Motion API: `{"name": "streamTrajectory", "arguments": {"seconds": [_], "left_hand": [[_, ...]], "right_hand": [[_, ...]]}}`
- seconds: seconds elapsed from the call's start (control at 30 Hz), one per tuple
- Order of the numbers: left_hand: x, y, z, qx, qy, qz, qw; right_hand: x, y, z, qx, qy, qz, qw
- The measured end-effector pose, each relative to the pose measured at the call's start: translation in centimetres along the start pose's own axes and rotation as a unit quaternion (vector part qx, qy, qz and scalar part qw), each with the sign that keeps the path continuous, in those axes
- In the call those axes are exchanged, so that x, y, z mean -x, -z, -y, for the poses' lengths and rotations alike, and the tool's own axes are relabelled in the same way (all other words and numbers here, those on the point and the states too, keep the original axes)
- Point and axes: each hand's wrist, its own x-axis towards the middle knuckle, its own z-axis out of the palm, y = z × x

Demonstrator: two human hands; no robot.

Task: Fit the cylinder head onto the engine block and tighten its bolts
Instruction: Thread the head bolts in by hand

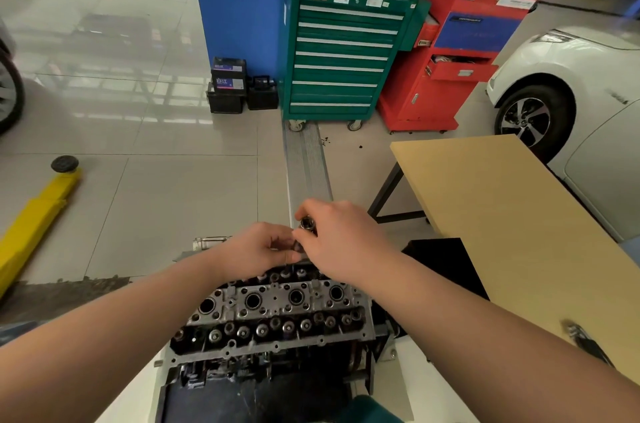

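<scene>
Cylinder head (277,315) is sitting on the engine block (263,377), near center of the view. Both hands meet over its far edge: right hand (341,242) has its fingers curled round a shiny socket (307,224), left hand (258,246) pinches something small and dark just beside it, can't tell what. Green tool cabinet (343,52) stands far behind, tan table (512,215) on the right.

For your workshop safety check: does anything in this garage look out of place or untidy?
Yes. The red cabinet has a drawer left hanging open, and small dark bits lie scattered on the floor by the green tool chest.
</scene>
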Motion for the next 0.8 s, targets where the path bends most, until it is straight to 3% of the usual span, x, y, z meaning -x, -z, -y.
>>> {"name": "streamTrajectory", "arguments": {"seconds": [0.8], "left_hand": [[1.7, 0.6, 2.2, 0.049, 0.022, -0.030, 0.998]], "right_hand": [[-1.3, -1.3, 2.1, 0.014, 0.016, 0.005, 1.000]]}}
